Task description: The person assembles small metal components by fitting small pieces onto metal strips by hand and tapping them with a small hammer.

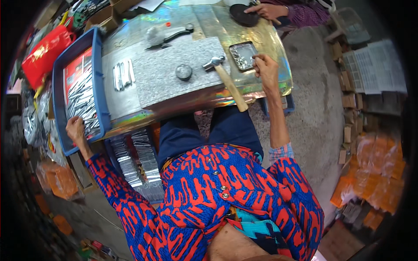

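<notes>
Over the near left corner of a blue plastic tray (102, 87), my left hand (76, 129) has its fingers curled together next to a heap of slim metal strips (82, 98). Whatever it pinches is too small to make out. My right hand (266, 71) is at the right edge of a small dark tray (236, 47) of tiny shiny metal parts, thumb and fingers pinched; what is between them cannot be told. A hammer (230, 85) with a wooden handle lies on a grey stone slab (161, 82), its handle overhanging the near edge. Left of it sits a round metal block (183, 72).
Several metal strips (124, 75) lie between tray and slab. A black-handled tool (174, 35) lies behind. At the far right, another person's hand (266, 11) touches a black round dish (244, 15). A blue crate of metal pieces (137, 161) stands below the table by my legs.
</notes>
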The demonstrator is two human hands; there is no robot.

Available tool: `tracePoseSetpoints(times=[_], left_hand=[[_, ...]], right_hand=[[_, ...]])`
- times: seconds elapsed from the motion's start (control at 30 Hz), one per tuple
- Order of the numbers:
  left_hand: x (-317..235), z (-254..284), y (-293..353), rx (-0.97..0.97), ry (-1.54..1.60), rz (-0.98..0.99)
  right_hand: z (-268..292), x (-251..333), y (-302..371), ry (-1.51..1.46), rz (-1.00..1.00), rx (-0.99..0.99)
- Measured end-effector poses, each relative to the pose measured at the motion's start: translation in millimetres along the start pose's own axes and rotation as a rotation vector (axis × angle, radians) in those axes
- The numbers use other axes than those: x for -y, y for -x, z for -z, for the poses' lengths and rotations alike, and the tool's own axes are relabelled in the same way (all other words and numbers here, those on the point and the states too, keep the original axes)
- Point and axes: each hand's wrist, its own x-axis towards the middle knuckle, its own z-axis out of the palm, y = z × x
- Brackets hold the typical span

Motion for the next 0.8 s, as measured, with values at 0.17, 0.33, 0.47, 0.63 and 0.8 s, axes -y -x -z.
tracePoseSetpoints(times=[0.17, 0.33, 0.47, 0.63, 0.8], left_hand=[[-5.4, 15.3, 9.7, -0.073, 0.359, -0.05], [-22.5, 22.6, 38.0, -0.103, 0.731, 0.062], [-27.1, 11.3, 56.1, 0.173, 1.183, 0.272], [-90.6, -26.5, 116.3, 0.755, 1.773, 0.49], [-147.4, -44.1, 163.2, 0.776, 1.757, 0.55]], right_hand=[[12.9, -47.3, -37.4, 0.557, 0.252, -0.016], [6.7, -51.0, -45.4, 0.707, 0.337, -0.036], [6.6, -49.1, -52.3, 0.804, 0.264, 0.005], [1.1, -39.0, -49.7, 0.865, 0.214, -0.024], [3.5, -39.5, -56.2, 0.74, 0.219, 0.133]])
